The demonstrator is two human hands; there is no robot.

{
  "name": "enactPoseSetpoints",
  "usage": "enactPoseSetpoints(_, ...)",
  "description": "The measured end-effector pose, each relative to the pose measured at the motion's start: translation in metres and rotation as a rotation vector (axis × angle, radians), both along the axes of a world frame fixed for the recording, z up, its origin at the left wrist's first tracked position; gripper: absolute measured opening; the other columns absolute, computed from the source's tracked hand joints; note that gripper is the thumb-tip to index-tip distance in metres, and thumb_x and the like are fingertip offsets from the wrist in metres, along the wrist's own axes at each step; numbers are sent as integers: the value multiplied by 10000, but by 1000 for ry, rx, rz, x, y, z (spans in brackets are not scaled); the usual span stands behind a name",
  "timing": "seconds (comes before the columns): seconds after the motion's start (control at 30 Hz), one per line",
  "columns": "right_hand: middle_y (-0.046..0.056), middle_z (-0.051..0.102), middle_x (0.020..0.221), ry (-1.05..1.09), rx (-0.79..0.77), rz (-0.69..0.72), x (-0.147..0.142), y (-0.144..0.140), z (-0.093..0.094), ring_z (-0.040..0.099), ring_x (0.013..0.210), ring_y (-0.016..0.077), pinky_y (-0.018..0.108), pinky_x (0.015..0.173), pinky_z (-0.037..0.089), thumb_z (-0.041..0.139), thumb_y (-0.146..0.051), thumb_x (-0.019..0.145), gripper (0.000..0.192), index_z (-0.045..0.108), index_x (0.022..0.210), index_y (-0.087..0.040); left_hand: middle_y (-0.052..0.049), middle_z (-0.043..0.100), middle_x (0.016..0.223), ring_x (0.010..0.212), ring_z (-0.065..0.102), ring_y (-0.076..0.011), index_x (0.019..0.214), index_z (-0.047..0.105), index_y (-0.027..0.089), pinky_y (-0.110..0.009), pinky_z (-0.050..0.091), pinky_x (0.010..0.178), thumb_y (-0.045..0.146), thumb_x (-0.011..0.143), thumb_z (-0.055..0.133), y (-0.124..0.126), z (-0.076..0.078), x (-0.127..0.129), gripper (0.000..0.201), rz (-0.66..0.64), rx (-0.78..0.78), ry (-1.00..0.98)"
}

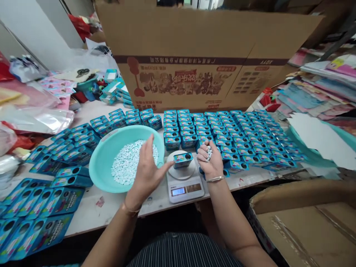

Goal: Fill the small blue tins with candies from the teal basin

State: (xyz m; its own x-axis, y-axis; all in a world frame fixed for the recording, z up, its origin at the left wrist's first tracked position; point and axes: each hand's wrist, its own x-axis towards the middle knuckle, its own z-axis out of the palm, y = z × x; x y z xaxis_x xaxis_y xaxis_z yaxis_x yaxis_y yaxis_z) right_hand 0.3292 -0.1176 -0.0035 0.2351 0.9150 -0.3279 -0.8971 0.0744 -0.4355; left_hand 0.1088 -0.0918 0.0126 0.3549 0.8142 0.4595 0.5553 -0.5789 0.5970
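Head view: the worktop (155, 202) is crowded almost to its rims. Rows of small blue tins (239, 129) fill the far right stretch up to a big cardboard box (200, 55) standing along the far edge, and more blue tins (41, 207) cover the near left corner. The only bare strip runs along the near edge, in front of a teal bowl (105, 163) and a white scale (185, 185). Beyond the near right corner an open carton (303, 222) sits lower down.

The bowl holds a heap of pale tablets (130, 163). The left hand (147, 172) hovers over the bowl's right rim, fingers spread and flat, its thumb reaching toward the scale. A single blue tin (183, 159) lies on the scale's round plate, just beside that thumb and apart from it. The right hand (210, 159) is just to the right of the scale, curled into a loose fist around a clutch of white tablets (209, 152), close to the tin but not touching it.
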Motion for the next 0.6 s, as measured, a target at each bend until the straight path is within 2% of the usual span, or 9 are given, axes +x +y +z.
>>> enactPoseSetpoints(0.1, -99, 361, 511, -6, -7, 19, -4, 8, 4, 267, 343, 34, 131, 304, 220, 537, -334, 942, 257, 505, 727, -198, -135, 454, 1447, 1336, 450, -310, 1487, 261, 260, -514, 414, 1079, 440, 828, 682, -11, 7, -23, 803, 53, -96, -85)
enactPoseSetpoints(0.2, -98, 362, 508, -8, -30, 20, -8, 12, 9, 259, 338, 33, 136, 302, 221, 494, -340, 965, 287, 511, 720, -192, -115, 503, 1406, 1310, 487, -285, 1455, 338, 272, -494, 441, 1065, 408, 837, 678, -21, 1, -32, 718, 76, -169, -145)
enactPoseSetpoints(0.3, -102, 349, 503, -51, -29, 17, -10, 15, 12, 250, 333, 31, 138, 299, 216, 518, -355, 955, 297, 508, 707, -193, -114, 517, 1398, 1293, 508, -273, 1436, 374, 273, -492, 458, 1054, 382, 848, 666, -27, -9, -34, 665, 88, -206, -187)
enactPoseSetpoints(0.43, -108, 335, 501, -92, -13, 4, -10, 16, 13, 243, 330, 28, 138, 299, 215, 564, -361, 931, 297, 496, 694, -196, -118, 533, 1385, 1281, 527, -261, 1458, 333, 282, -481, 488, 1023, 363, 853, 657, -30, -17, -33, 692, 77, -269, -237)
enactPoseSetpoints(0.6, -103, 343, 497, -60, -31, -14, -9, 17, 14, 235, 324, 29, 143, 296, 197, 484, -362, 971, 321, 503, 699, -193, -119, 542, 1378, 1289, 520, -255, 1458, 329, 277, -463, 486, 1027, 358, 853, 661, -30, -23, -30, 695, 37, -291, -252)
